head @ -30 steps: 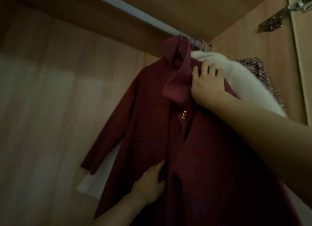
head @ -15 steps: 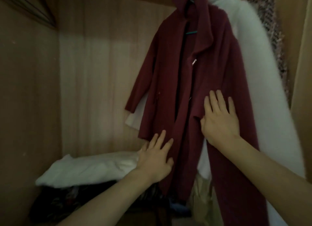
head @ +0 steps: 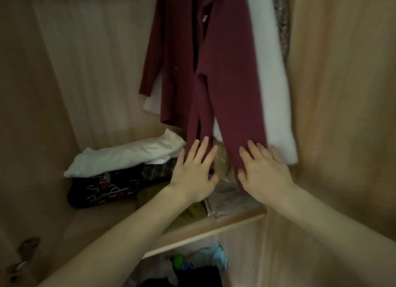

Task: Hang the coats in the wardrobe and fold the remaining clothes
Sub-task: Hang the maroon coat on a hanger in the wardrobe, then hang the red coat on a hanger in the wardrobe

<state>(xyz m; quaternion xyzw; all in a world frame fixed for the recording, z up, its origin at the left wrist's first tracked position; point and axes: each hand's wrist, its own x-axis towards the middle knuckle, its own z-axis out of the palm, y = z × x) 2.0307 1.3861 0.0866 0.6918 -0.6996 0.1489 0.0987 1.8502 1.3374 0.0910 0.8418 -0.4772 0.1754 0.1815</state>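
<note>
A dark red coat hangs inside the wooden wardrobe, its top out of view. Its two front panels reach down to my hands. My left hand lies flat with straight fingers on the lower hem of the left panel. On the bottom of the right panel my right hand presses, also flat. A white fluffy coat hangs just right of the red one, and a speckled tweed garment shows behind it.
On the wardrobe shelf lie a folded white cloth, a black patterned garment and a clear plastic bag. Below the shelf sits a heap of mixed clothes. A door hinge shows at the lower left.
Both hands have slid down the red coat from collar and mid-front to its bottom hem. My view has tilted down, bringing the shelf and lower compartment into sight.
</note>
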